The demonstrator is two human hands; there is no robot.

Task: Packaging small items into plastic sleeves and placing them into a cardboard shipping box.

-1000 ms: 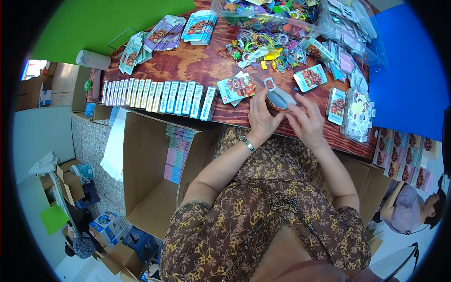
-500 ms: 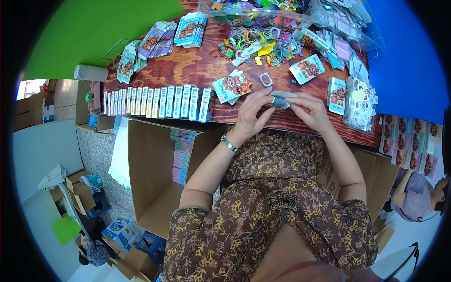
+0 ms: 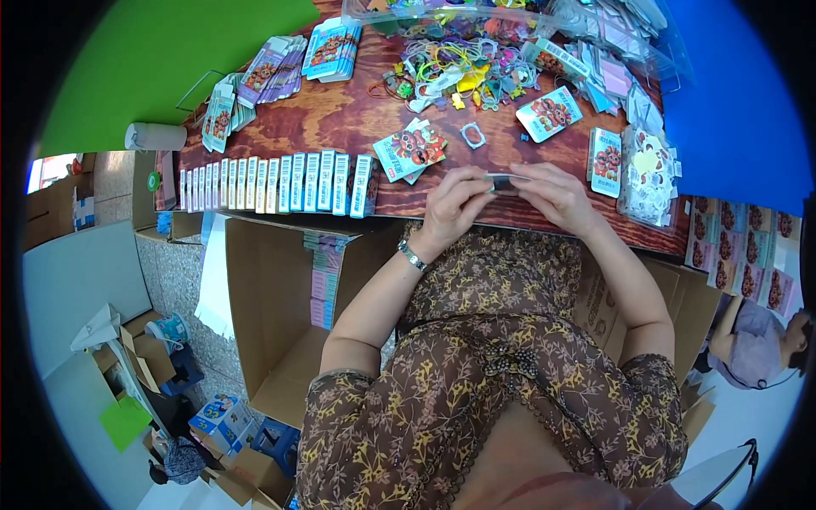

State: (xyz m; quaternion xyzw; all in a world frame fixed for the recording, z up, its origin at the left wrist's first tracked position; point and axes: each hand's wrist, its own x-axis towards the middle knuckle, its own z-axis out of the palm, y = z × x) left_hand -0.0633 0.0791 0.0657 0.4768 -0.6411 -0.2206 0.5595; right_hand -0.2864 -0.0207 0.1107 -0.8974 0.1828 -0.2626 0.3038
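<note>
A small carton [image 3: 503, 182] is between the two hands, just above the near edge of the tabletop [image 3: 365, 106]. Half a second ago its opening gaped wide under a pale flap; now only a narrow, dark sliver shows. The left hand [image 3: 457, 206] clamps its grip on one end, thumb below the fingers; the right hand [image 3: 557, 197], its fingers spread a second ago, now has its grip closed on the other end. Beyond them a white-and-red ring [image 3: 473, 134] lies flat, near two overlapping cartons [image 3: 410, 151]. The standing row of cartons [image 3: 272, 184] at left keeps its order.
</note>
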